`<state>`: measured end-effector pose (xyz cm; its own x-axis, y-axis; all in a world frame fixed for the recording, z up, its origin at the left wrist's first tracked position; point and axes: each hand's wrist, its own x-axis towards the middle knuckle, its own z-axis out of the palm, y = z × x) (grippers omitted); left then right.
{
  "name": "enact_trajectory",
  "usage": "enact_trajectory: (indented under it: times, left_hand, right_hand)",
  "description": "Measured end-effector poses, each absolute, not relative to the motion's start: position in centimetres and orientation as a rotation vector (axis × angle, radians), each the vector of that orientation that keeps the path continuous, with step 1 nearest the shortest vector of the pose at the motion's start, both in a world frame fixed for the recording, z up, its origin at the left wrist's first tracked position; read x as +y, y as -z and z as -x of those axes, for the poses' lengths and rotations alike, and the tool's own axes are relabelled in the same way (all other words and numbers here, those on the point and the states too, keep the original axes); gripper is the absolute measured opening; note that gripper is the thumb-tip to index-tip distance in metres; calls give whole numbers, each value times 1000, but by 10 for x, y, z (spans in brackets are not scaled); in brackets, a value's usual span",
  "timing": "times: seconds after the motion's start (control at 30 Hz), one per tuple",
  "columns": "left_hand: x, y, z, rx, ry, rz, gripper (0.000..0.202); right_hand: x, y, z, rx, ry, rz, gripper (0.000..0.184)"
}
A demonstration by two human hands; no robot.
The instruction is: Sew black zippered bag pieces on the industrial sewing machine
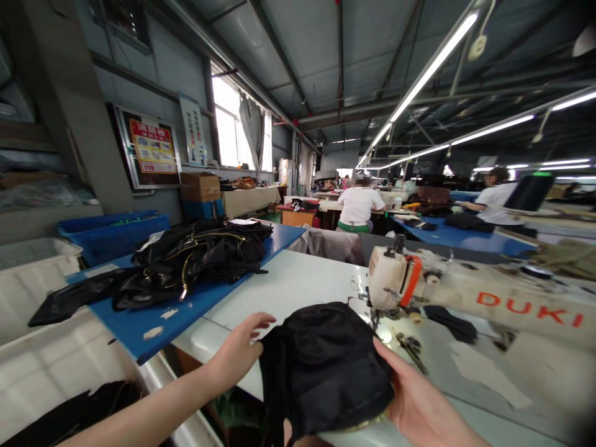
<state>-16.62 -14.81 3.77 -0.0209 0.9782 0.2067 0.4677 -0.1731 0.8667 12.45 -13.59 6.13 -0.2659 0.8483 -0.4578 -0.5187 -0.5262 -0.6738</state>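
Note:
A black fabric piece with a gold-toothed zipper along its lower edge lies across the front of the sewing table, beside the needle area. At its right edge my right hand is closed, the thumb along the border and the other fingers hidden underneath. My left hand is at the left edge, its fingers loosely bent and apart, close against the cloth. The white sewing machine, lettered DUKI, stands to the right with its needle lamp lit.
On a blue table at left lies a heap of black pieces with gold zippers. White bins and a blue crate stand beyond. Small scissors lie near the needle. A person in white sits ahead.

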Motion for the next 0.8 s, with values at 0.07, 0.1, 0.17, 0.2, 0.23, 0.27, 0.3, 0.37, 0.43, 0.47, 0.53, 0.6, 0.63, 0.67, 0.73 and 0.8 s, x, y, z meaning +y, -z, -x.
enact_trajectory:
  times: [0.07,0.1,0.17,0.2,0.23,0.27,0.3,0.37,0.43,0.47,0.53,0.6,0.63,0.67,0.73,0.8]
  left_hand:
    - [-163,-62,154,1511,-1238,-1948,50]
    - [-170,-74,145,1428,-1195,-2118,46]
    - [-178,-94,125,1170,-980,-2447,48]
    - [-178,-100,115,1083,-877,-2542,56]
    - [-177,-103,106,1016,-811,-2597,61]
    - [-174,-104,98,967,-783,-2618,62]
    - [-171,-102,92,941,-777,-2612,61]
    - [-164,-95,85,936,-821,-2561,54]
    - [-160,-87,80,997,-875,-2483,49]
    - [-160,-85,78,1045,-903,-2439,48]
    - [-160,-82,75,1145,-956,-2345,46]
    - [-160,-81,70,1219,-998,-2258,41]
    - [-160,-80,68,1235,-1011,-2224,37]
    - [-159,-80,66,1244,-1019,-2194,33]
    - [-159,-79,62,1245,-1035,-2148,25]
    - [-159,-78,59,1242,-1052,-2102,22]
  right_hand:
    - [-135,-64,-119,-519,-1925,1038,45]
    - [-136,-66,-116,-523,-1956,1038,45]
    - [-138,-70,-107,-515,-2038,1023,44]
    - [-140,-72,-103,-520,-2070,1016,43]
    - [-143,-74,-100,-540,-2083,1016,42]
    - [-145,-75,-97,-571,-2076,1026,41]
    - [-147,-75,-96,-607,-2053,1045,39]
    - [-149,-75,-98,-658,-2008,1061,33]
    - [-151,-74,-104,-667,-2005,1018,27]
    - [-152,-74,-108,-678,-2010,977,25]
    - [-153,-74,-116,-737,-1993,887,24]
    - [-155,-74,-122,-854,-1934,832,34]
    - [-157,-74,-125,-921,-1889,831,42]
    - [-158,-73,-126,-982,-1843,847,47]
    - [-159,-70,-128,-1074,-1762,899,51]
    - [-160,-66,-129,-1107,-1710,921,49]
